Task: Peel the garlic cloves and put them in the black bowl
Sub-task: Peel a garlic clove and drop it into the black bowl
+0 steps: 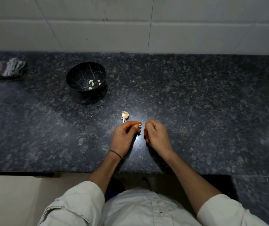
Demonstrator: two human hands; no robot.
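A black bowl (71,79) with pale crack-like lines stands on the dark granite counter at the back left; several peeled garlic cloves (91,82) lie in it. The rest of a garlic bulb (125,115) with papery skin lies on the counter just beyond my hands. My left hand (125,134) pinches a small pale garlic clove (139,124) at its fingertips. My right hand (156,136) is curled beside it, a small gap apart; its fingertips are blurred and nothing shows in them.
A crumpled cloth on a sponge (9,68) sits at the far left of the granite counter (212,111). A white tiled wall (130,25) rises behind. The counter's front edge runs just below my wrists.
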